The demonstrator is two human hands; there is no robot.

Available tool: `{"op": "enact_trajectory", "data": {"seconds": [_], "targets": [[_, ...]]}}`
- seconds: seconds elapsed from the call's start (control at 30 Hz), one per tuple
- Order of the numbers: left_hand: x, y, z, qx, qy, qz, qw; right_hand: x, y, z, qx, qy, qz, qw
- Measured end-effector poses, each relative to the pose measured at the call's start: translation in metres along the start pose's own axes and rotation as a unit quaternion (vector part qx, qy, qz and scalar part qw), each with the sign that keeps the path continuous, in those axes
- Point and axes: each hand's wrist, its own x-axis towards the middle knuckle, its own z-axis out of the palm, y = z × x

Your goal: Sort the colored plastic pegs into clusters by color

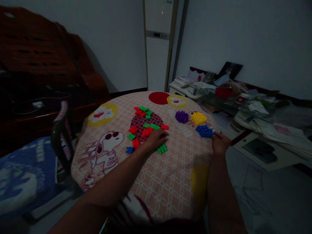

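My left hand (158, 139) is over the middle of the round table, its fingers bent and somewhat apart, with nothing visible in them. Beside it lie red plastic pieces (147, 132) and green pieces (162, 149). At the table's right edge, my right hand (220, 143) has its fingertips pinched on a small blue plastic piece (214, 133), at the border of a blue cluster (205, 131). A yellow cluster (198, 118) and a purple cluster (181, 117) stand just beyond. Whitish pieces (185, 130) lie left of the blue cluster, hard to make out.
A patterned cloth (168, 182) covers the table. One loose blue piece (129, 150) lies at the left of the scattered pieces. A chair (62, 143) stands on the left, before a wooden bench (31, 58). On the right is a cluttered glass-topped cabinet (219, 97).
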Motion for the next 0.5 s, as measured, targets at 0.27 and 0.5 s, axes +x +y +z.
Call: {"op": "enact_trajectory", "data": {"seconds": [0.27,0.5], "targets": [[0.001,0.0,0.001,-0.011,0.004,0.004,1.0,0.0,-0.008,0.002,-0.025,-0.03,-0.019,0.999],[0.004,0.006,-0.025,0.001,0.058,-0.014,0.998,-0.004,-0.019,0.0,-0.04,-0.036,-0.008,0.999]]}}
